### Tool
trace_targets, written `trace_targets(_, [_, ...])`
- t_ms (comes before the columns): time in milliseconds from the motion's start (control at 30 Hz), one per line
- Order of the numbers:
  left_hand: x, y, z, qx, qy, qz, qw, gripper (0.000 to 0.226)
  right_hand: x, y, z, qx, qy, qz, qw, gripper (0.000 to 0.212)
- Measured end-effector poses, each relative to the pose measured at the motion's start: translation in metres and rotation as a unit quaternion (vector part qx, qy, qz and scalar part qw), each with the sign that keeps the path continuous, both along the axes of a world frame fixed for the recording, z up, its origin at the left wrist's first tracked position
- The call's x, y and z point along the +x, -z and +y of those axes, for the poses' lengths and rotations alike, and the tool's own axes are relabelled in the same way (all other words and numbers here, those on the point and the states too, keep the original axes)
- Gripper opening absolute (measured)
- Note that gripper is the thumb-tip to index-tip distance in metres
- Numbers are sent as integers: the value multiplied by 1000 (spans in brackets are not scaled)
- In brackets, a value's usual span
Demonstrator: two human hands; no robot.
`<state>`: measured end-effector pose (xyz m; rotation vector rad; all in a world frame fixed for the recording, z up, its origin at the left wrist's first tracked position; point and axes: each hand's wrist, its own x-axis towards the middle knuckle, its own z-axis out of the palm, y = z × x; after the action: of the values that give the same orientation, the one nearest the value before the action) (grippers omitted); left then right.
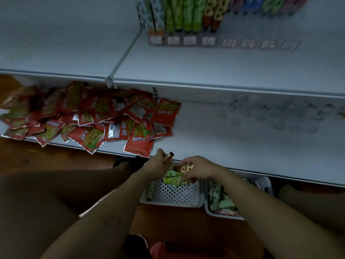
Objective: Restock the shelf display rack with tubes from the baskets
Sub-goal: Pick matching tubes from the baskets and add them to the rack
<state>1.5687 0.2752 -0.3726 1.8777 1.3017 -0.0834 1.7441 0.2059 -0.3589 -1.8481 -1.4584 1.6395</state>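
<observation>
Left hand (158, 164) clamped on a black-capped tube (169, 155), right hand (198, 170) clamped on a spotted tube (185, 168); both above a basket (173, 196) under the shelf (233, 146) front edge.

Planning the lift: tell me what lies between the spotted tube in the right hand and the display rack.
Head view: only bare lower shelf and upper shelf between spotted tube and display rack; red packets lie left.

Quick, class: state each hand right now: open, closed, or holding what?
Left hand: holding a black-capped tube.
Right hand: holding a spotted orange tube.
</observation>
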Motion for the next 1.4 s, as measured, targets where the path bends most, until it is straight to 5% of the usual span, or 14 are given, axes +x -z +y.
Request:
trace_targets(133, [-3, -50, -1, 44, -5, -24, 999, 32, 7, -35, -6, 35, 28, 77, 996, 52])
trace_targets(200, [-9, -75, -1, 47, -33, -69, 996, 33, 6, -50, -7, 88, 45, 50, 994, 25])
trace_targets(333, [-14, -127, -4, 65, -53, -138, 987, 28, 4, -90, -8, 162, 122, -19, 979, 39])
trace_targets(700, [15, -261, 34, 203, 31, -38, 978, 34, 35, -209, 16, 352, 185, 8, 917, 10])
trace_targets(967, [64, -326, 68, 233, 27, -111, 966, 45, 83, -281, 48, 392, 191, -12, 900, 9])
trace_targets(1267, [118, -359, 96, 366, 17, -92, 926, 27, 133, -305, 100, 458, 214, -174, 845, 31])
trace_targets(1400, [145, -364, 112, 399, 7, -108, 910, 40, 159, -298, 121, 438, 192, -172, 861, 22])
